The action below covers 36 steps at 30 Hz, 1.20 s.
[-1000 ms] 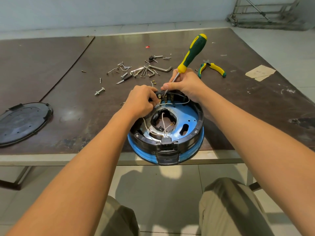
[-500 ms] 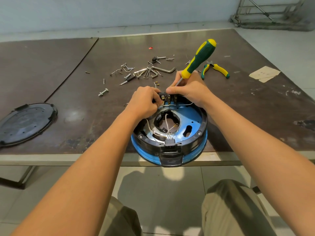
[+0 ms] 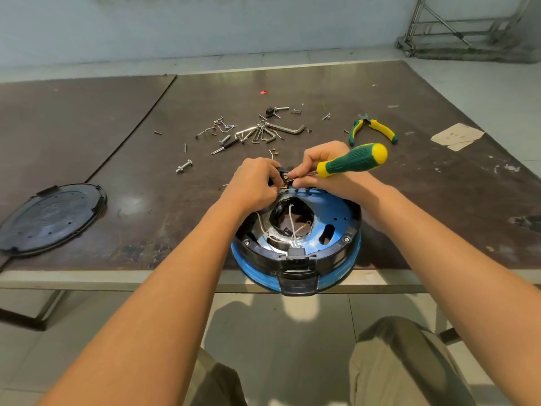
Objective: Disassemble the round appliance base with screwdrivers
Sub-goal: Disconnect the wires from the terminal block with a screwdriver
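Screwdriver (image 3: 352, 160) now flatter, handle rightward

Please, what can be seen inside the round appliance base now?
White wires run across a dark central opening in the blue plate, toward a black connector at the near rim. The left hand and right hand, with the screwdriver, cover the far rim, hiding it.

We look across a dark, scuffed table (image 3: 73, 127) made of 2 sheets that meet at a seam (image 3: 135, 124), with soft glare on its top. Pale floor tiles (image 3: 292, 347) run to a pale wall (image 3: 175, 24). A metal frame (image 3: 456, 24) stands far right.
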Tool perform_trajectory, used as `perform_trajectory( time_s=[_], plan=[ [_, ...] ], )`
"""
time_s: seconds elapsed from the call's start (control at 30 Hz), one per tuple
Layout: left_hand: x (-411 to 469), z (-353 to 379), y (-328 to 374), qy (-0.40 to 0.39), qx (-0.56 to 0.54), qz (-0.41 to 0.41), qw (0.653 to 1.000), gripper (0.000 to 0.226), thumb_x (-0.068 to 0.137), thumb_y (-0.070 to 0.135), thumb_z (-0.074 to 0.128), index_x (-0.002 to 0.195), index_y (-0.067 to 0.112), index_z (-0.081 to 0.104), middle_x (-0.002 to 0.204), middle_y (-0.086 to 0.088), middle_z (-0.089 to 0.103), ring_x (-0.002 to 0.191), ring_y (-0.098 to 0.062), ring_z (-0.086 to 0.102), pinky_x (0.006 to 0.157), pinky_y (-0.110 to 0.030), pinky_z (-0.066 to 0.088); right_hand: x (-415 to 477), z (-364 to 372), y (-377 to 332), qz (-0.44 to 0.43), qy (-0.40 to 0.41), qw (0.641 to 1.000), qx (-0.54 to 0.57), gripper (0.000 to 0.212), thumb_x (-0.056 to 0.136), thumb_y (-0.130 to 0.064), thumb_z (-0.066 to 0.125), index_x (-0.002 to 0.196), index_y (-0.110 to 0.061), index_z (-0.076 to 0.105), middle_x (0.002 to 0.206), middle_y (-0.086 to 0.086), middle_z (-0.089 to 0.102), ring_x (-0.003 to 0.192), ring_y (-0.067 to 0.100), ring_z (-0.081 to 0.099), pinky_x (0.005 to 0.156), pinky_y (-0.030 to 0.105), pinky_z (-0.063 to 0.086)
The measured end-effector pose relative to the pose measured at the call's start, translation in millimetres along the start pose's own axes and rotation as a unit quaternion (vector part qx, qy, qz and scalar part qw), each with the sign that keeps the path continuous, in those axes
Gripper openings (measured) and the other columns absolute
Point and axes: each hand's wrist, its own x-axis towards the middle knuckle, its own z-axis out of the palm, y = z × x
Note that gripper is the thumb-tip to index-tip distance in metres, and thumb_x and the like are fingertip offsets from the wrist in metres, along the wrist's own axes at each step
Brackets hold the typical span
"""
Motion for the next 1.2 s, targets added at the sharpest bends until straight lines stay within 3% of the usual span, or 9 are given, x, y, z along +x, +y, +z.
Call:
perform_trajectory(
  time_s=[0.07,0.3,0.47,0.57,0.63,0.8,0.97,1.1,1.2],
  plan=[
    [-0.5,0.8,-0.7,0.007,-0.009,0.004,1.0,0.019,0.085,0.01,0.065,0.093,0.019,0.081,0.136,-0.001,0.061,0.121,-0.02,0.056,0.1,-0.037,0.048,0.1,0.6,-0.3,0.005,0.0,1.0,-0.001,0.02,0.079,-0.017,0.089,0.079,-0.03,0.073,0.095,0.003,0.08,0.092,0.022,0.077,0.084,0.053,0.062],
    [1.3,2.6,-3.4,0.014,-0.016,0.0,1.0,0.009,0.086,0.018,0.072,0.089,0.02,0.08,0.133,0.001,0.06,0.12,-0.018,0.055,0.099,-0.041,0.048,-1.9,1.3,-5.3,-0.001,0.038,0.999,-0.021,0.013,0.084,-0.014,0.085,0.085,-0.004,0.076,0.09,0.005,0.078,0.082,0.015,0.075,0.077,0.039,0.064],
    [1.8,3.5,-2.4,0.01,-0.012,-0.002,1.0,0.009,0.086,0.015,0.074,0.093,0.018,0.079,0.132,0.0,0.058,0.117,-0.019,0.055,0.098,-0.04,0.048,2.2,2.7,-8.3,0.07,0.063,0.995,0.011,0.02,0.082,-0.016,0.086,0.072,-0.004,0.073,0.072,0.008,0.074,0.065,0.014,0.067,0.061,0.029,0.055],
    [1.9,3.6,-1.8,0.006,-0.01,-0.005,1.0,0.013,0.086,0.009,0.072,0.094,0.016,0.079,0.133,0.0,0.058,0.114,-0.02,0.056,0.096,-0.038,0.048,7.0,2.9,-9.0,0.126,0.083,0.988,0.031,0.026,0.078,-0.02,0.087,0.059,-0.018,0.07,0.068,0.007,0.073,0.062,0.009,0.065,0.06,0.026,0.052],
    [2.0,3.3,-1.8,0.006,-0.011,-0.003,1.0,0.014,0.086,0.007,0.072,0.095,0.015,0.079,0.132,-0.001,0.058,0.114,-0.02,0.056,0.096,-0.037,0.048,10.5,2.7,-9.0,0.158,0.091,0.983,0.032,0.029,0.076,-0.022,0.088,0.054,-0.022,0.069,0.069,0.006,0.074,0.065,0.013,0.068,0.064,0.033,0.056],
    [2.7,2.1,-2.4,0.003,-0.018,0.002,1.0,0.016,0.085,0.006,0.072,0.095,0.015,0.08,0.133,-0.001,0.059,0.115,-0.02,0.057,0.096,-0.035,0.048,12.2,5.3,-12.5,0.19,0.095,0.976,0.042,0.022,0.075,-0.02,0.084,0.062,-0.011,0.069,0.072,0.007,0.076,0.08,0.026,0.075,0.083,0.049,0.062],
    [3.6,2.0,-3.2,-0.007,-0.015,0.016,1.0,0.018,0.084,0.003,0.071,0.09,0.017,0.081,0.14,0.003,0.057,0.123,-0.02,0.055,0.1,-0.041,0.048,10.1,6.3,-15.0,0.184,0.095,0.976,0.062,0.024,0.076,-0.016,0.082,0.057,-0.016,0.067,0.072,0.007,0.076,0.08,0.028,0.075,0.085,0.051,0.062],
    [4.9,3.1,-4.4,-0.009,-0.019,0.012,1.0,0.019,0.083,0.004,0.071,0.087,0.02,0.08,0.136,0.005,0.058,0.12,-0.02,0.054,0.098,-0.043,0.05,7.4,7.7,-13.7,0.166,0.09,0.981,0.051,0.021,0.076,-0.016,0.082,0.063,-0.006,0.068,0.073,0.011,0.074,0.082,0.027,0.074,0.084,0.051,0.061],
    [5.9,4.1,-5.2,-0.011,-0.021,0.01,1.0,0.017,0.083,0.005,0.072,0.085,0.02,0.08,0.134,0.006,0.058,0.116,-0.018,0.055,0.095,-0.044,0.051,5.4,7.1,-13.1,0.162,0.09,0.981,0.056,0.022,0.077,-0.015,0.081,0.061,-0.01,0.066,0.071,0.01,0.075,0.078,0.027,0.074,0.084,0.051,0.062]
  ],
)
